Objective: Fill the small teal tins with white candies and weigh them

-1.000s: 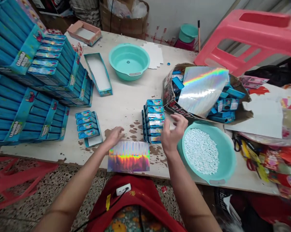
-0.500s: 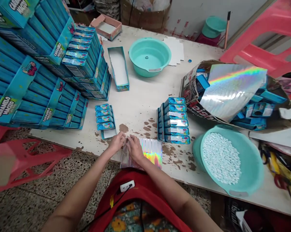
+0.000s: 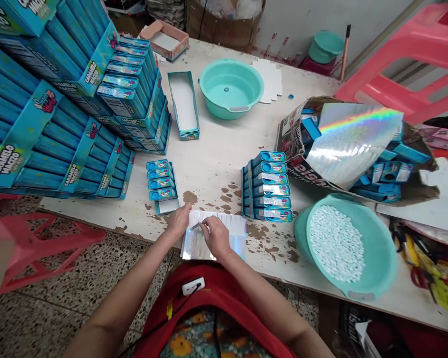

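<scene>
My right hand (image 3: 217,236) has shifted off my left hand (image 3: 180,222), over the shiny sheet (image 3: 236,239), tabletop (image 3: 218,149) near edge: right pinched closed, left grip unclear; sheet work underway.

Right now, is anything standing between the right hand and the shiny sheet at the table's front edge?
Nothing visible does: the right hand is right at the shiny sheet. The left hand is at its far left corner, and the blue boxes stand farther right, outside that gap.
</scene>
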A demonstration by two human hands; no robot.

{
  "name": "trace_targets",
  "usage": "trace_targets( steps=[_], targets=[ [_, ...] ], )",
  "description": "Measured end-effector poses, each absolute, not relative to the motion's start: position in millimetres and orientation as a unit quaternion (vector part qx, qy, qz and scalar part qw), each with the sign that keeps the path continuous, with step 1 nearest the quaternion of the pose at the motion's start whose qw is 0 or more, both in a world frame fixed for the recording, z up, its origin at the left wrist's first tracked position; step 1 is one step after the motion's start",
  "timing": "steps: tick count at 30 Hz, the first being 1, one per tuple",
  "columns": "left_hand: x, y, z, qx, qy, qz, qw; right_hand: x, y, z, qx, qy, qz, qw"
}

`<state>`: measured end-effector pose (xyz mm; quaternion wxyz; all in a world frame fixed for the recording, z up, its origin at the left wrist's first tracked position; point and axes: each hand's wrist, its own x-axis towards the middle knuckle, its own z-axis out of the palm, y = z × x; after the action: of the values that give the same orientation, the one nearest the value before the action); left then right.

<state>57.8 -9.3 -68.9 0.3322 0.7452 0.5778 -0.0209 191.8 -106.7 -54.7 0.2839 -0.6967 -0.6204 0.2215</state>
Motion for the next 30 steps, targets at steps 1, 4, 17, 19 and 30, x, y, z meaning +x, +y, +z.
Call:
trace_targets(
  steps=[1, 4, 17, 19, 30],
  targets=[
    [59.0, -10.3, -62.1, 0.744, 0.577, 0.009, 0.337, 198.5, -106.1, -39.5, -0.697, -0.611, 0.231, 0.297],
    [70.2, -14.5, -29.2, 0.701, 0.519, 0.143, 0.468, 220.9, -106.2, 7.2, -0.686, -0.588, 0.263, 0.338],
    [236.1, 52.8, 67.6, 0.680, 0.306, 0.158, 0.648, 368.3, -47.6, 71.5, -0.803, -0.473, 0.059, 0.357],
    [261.7, 70.0, 66.3, 0.701, 0.316, 0.157, 0.620, 388.3, -29.6, 63.8, -0.823, -0.443, 0.052, 0.351],
    [291.4, 93.7, 30.6, 0.576, 0.306, 0.151, 0.742, 423.2, -3.0, 35.5, -0.831, -0.376, 0.124, 0.391]
  ],
)
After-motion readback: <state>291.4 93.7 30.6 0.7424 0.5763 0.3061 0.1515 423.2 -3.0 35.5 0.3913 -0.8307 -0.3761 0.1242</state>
